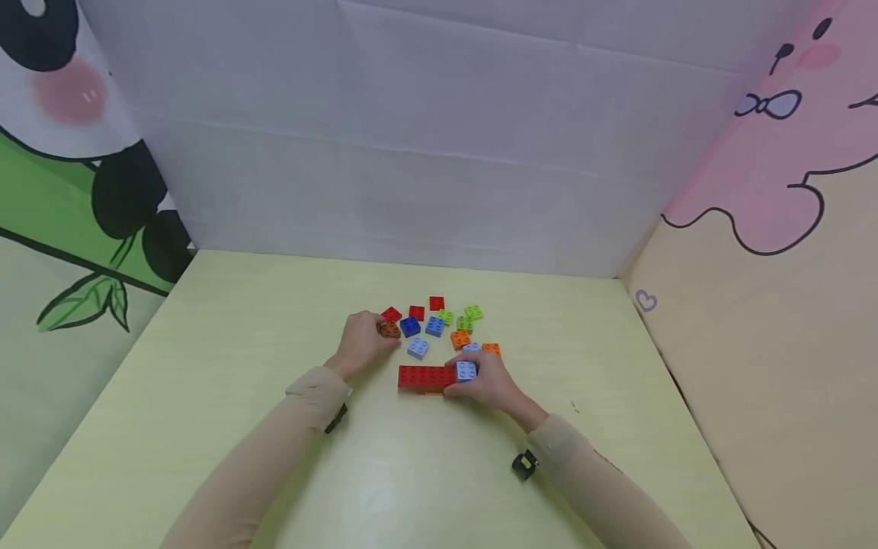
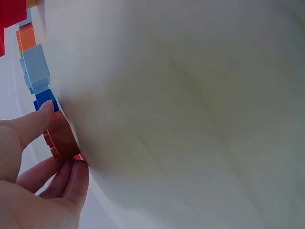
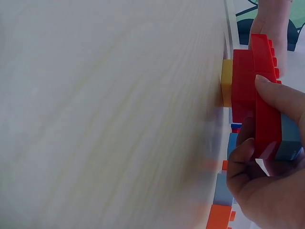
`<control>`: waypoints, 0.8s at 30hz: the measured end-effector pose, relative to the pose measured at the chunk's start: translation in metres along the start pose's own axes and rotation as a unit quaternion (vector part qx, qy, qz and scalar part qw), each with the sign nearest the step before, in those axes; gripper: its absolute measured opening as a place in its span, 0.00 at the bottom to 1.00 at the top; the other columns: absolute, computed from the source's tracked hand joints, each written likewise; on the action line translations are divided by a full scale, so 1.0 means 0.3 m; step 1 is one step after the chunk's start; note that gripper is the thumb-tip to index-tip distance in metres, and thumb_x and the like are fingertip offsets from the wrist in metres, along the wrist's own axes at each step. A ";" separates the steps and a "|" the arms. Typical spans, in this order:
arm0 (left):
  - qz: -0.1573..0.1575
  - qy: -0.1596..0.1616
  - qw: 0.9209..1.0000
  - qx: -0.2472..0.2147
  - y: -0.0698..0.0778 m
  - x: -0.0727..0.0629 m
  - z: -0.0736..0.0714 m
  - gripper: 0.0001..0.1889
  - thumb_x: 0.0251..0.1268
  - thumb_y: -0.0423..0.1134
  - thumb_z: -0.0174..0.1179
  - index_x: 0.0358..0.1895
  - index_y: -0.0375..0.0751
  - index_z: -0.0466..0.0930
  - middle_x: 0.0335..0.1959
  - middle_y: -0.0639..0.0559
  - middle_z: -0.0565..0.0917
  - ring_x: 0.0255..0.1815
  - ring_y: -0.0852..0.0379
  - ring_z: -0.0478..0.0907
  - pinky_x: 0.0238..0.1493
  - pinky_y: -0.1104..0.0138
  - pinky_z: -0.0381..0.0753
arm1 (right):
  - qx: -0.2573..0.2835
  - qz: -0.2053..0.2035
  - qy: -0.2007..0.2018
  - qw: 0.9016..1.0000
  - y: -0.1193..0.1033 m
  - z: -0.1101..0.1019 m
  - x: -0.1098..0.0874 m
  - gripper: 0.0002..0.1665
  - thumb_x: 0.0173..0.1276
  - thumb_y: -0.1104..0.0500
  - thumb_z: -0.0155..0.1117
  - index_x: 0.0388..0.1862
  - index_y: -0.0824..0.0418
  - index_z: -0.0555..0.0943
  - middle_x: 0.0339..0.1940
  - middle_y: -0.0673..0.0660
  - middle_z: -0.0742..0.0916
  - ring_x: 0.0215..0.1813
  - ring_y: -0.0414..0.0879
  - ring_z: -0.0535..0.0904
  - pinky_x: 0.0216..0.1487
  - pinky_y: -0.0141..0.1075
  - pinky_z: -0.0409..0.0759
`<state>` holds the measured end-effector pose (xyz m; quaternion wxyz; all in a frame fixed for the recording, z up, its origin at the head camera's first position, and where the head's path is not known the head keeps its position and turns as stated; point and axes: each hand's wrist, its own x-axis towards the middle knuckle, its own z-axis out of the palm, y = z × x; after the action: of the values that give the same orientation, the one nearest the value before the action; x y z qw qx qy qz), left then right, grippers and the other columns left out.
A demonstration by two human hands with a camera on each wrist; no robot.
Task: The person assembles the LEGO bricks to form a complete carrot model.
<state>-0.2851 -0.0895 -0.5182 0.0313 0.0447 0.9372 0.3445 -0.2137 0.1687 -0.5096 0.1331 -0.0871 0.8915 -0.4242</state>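
Note:
My left hand (image 1: 360, 343) is at the left end of the loose bricks, thumb and fingertips pinching a brown toy building brick (image 2: 63, 136) at its two ends. A dark blue brick (image 1: 410, 326) stands right beside it. My right hand (image 1: 495, 383) grips the right end of a built stack of red bricks (image 1: 425, 377), thumb on one side and fingers on the other. On top of that end sits a light blue brick (image 1: 466, 370). Under the stack, a yellow brick (image 3: 226, 83) shows in the right wrist view.
Behind the hands lie loose bricks: red ones (image 1: 437, 303), lime green ones (image 1: 473, 312), orange ones (image 1: 461, 339), and blue ones (image 1: 418, 348). They lie on a pale wooden table (image 1: 288, 297). A light cloth wall (image 1: 411, 191) stands at the back, with printed cartoon panels on both sides.

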 end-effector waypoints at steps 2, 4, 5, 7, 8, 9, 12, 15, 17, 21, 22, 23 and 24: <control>0.003 -0.005 1.000 0.003 -0.002 -0.002 -0.001 0.26 0.51 0.40 0.73 0.51 0.28 0.80 0.43 0.40 0.82 0.44 0.46 0.74 0.47 0.56 0.76 | -0.001 0.001 0.000 1.000 0.001 0.003 -0.002 0.24 0.49 0.49 0.79 0.47 0.45 0.84 0.55 0.52 0.77 0.55 0.50 0.68 0.49 0.46 0.74; 0.008 -0.007 1.000 0.007 -0.003 -0.006 -0.002 0.24 0.52 0.39 0.72 0.51 0.28 0.80 0.44 0.40 0.82 0.46 0.46 0.75 0.49 0.56 0.76 | -0.004 0.002 -0.001 1.000 0.001 0.006 -0.004 0.24 0.49 0.48 0.79 0.47 0.44 0.84 0.55 0.52 0.77 0.56 0.50 0.68 0.49 0.45 0.74; 0.009 -0.006 1.000 0.007 -0.004 -0.007 -0.002 0.24 0.52 0.38 0.72 0.51 0.28 0.81 0.44 0.40 0.82 0.46 0.46 0.75 0.49 0.56 0.76 | -0.005 0.002 -0.002 1.000 0.000 0.007 -0.005 0.24 0.49 0.48 0.79 0.47 0.44 0.84 0.55 0.52 0.77 0.56 0.50 0.68 0.49 0.45 0.74; 0.013 -0.004 1.000 0.008 -0.004 -0.009 -0.003 0.23 0.52 0.38 0.72 0.51 0.29 0.81 0.45 0.40 0.82 0.46 0.46 0.75 0.49 0.56 0.76 | -0.005 0.001 -0.003 1.000 -0.003 0.007 -0.007 0.24 0.49 0.48 0.79 0.47 0.45 0.84 0.56 0.52 0.77 0.56 0.50 0.68 0.50 0.45 0.74; 0.015 -0.005 1.000 0.008 -0.004 -0.010 -0.004 0.23 0.52 0.38 0.72 0.51 0.29 0.81 0.45 0.40 0.82 0.46 0.46 0.75 0.49 0.56 0.76 | -0.005 0.002 -0.003 1.000 -0.004 0.006 -0.008 0.24 0.49 0.49 0.79 0.47 0.45 0.84 0.55 0.52 0.77 0.56 0.50 0.68 0.50 0.45 0.74; 0.017 -0.005 1.000 0.007 -0.003 -0.012 -0.005 0.23 0.53 0.38 0.72 0.51 0.29 0.81 0.45 0.40 0.82 0.47 0.46 0.75 0.50 0.56 0.75 | -0.004 0.002 -0.003 1.000 -0.006 0.005 -0.009 0.24 0.50 0.49 0.79 0.47 0.45 0.84 0.55 0.52 0.77 0.56 0.50 0.68 0.49 0.45 0.74; 0.020 -0.008 1.000 0.000 0.000 -0.020 -0.009 0.24 0.53 0.38 0.71 0.52 0.29 0.80 0.46 0.39 0.82 0.48 0.46 0.74 0.51 0.55 0.75 | -0.003 0.002 -0.003 1.000 -0.011 0.000 -0.011 0.24 0.50 0.50 0.79 0.47 0.45 0.84 0.55 0.53 0.77 0.56 0.50 0.68 0.49 0.46 0.74; 0.022 -0.006 1.000 -0.010 0.006 -0.032 -0.019 0.23 0.54 0.37 0.70 0.53 0.29 0.80 0.48 0.39 0.81 0.50 0.45 0.74 0.51 0.55 0.75 | -0.006 0.003 -0.001 1.000 -0.012 -0.002 -0.011 0.23 0.50 0.50 0.79 0.47 0.45 0.84 0.55 0.53 0.77 0.56 0.50 0.68 0.49 0.45 0.74; 0.023 -0.004 1.000 -0.017 0.012 -0.041 -0.027 0.23 0.54 0.36 0.70 0.53 0.30 0.80 0.48 0.39 0.81 0.49 0.45 0.74 0.50 0.55 0.76 | -0.008 0.004 0.000 1.000 -0.012 -0.001 -0.010 0.23 0.50 0.50 0.78 0.48 0.44 0.83 0.56 0.53 0.77 0.56 0.50 0.68 0.49 0.45 0.74; 0.018 -0.010 0.999 -0.033 0.031 -0.067 -0.044 0.24 0.54 0.36 0.70 0.55 0.33 0.79 0.47 0.42 0.81 0.47 0.47 0.73 0.48 0.56 0.77 | -0.008 0.005 0.000 1.000 -0.015 -0.001 -0.011 0.23 0.51 0.51 0.78 0.47 0.45 0.83 0.56 0.53 0.76 0.56 0.50 0.68 0.50 0.46 0.74; 0.019 -0.014 0.999 -0.037 0.036 -0.072 -0.047 0.24 0.54 0.36 0.69 0.55 0.33 0.79 0.47 0.42 0.81 0.47 0.47 0.73 0.48 0.56 0.77 | -0.006 0.006 0.000 1.000 -0.016 -0.001 -0.011 0.23 0.51 0.51 0.78 0.47 0.45 0.83 0.56 0.53 0.76 0.56 0.50 0.68 0.50 0.46 0.73; 0.016 -0.016 0.999 -0.041 0.043 -0.078 -0.050 0.24 0.54 0.36 0.70 0.55 0.34 0.79 0.47 0.43 0.81 0.46 0.48 0.73 0.48 0.57 0.77 | -0.005 0.007 0.000 1.000 -0.017 -0.002 -0.011 0.23 0.50 0.51 0.78 0.47 0.45 0.83 0.56 0.53 0.76 0.56 0.51 0.68 0.50 0.46 0.73; 0.017 -0.018 0.999 -0.043 0.048 -0.084 -0.052 0.24 0.54 0.37 0.70 0.56 0.34 0.79 0.47 0.44 0.81 0.46 0.48 0.73 0.48 0.57 0.77 | -0.004 0.007 0.000 1.000 -0.017 -0.003 -0.011 0.23 0.50 0.51 0.79 0.47 0.45 0.83 0.56 0.53 0.76 0.56 0.51 0.68 0.50 0.47 0.73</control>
<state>-0.2607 -0.0912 -0.4962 0.0442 0.0649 0.9200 0.3841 -0.2106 0.1670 -0.5045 0.1354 -0.0811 0.8937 -0.4199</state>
